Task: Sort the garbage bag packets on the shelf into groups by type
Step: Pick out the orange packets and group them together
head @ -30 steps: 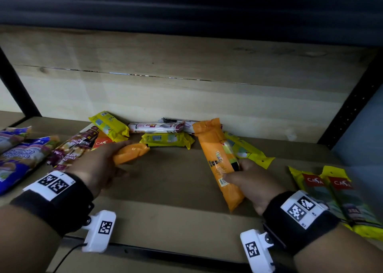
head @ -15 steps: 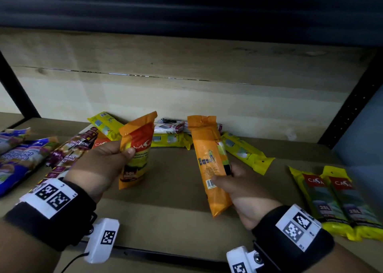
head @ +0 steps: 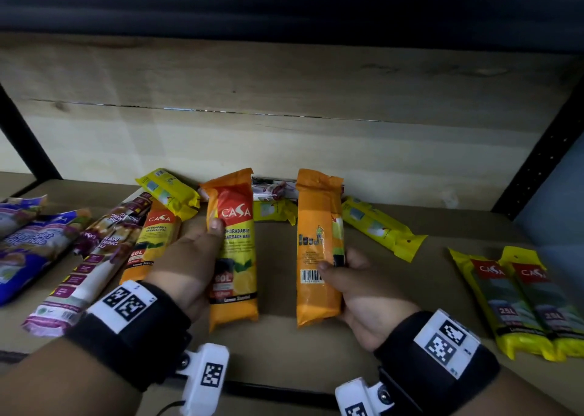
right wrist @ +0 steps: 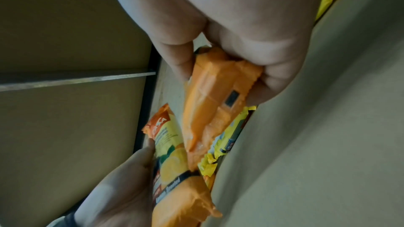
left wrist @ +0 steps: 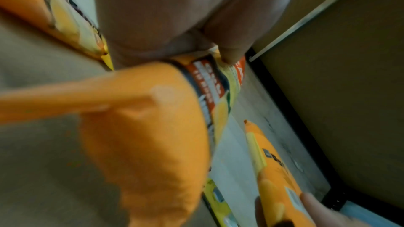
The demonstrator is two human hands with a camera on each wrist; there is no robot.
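My left hand (head: 192, 257) grips an orange CASA garbage bag packet (head: 235, 251) upright, front side showing, thumb on its label; the same packet (left wrist: 153, 135) fills the left wrist view. My right hand (head: 350, 273) holds a second orange packet (head: 319, 242) upright with its back and barcode facing me, thumb and fingers curled round its edges (right wrist: 214, 96). A third orange packet (head: 151, 242) lies flat on the shelf left of my left hand. Both held packets are off the shelf board (head: 284, 336).
Yellow packets lie at the back (head: 169, 191), (head: 379, 226), with a white one (head: 271, 188) behind. Two yellow CASA 25L packets (head: 521, 298) lie side by side at right. Purple and maroon drawstring packets (head: 94, 257), (head: 28, 245) lie at left. Black shelf posts stand at both sides.
Both hands have lifted their orange packets off the shelf and stood them upright. The left packet turned from edge-on to front side facing me, and both came nearer.
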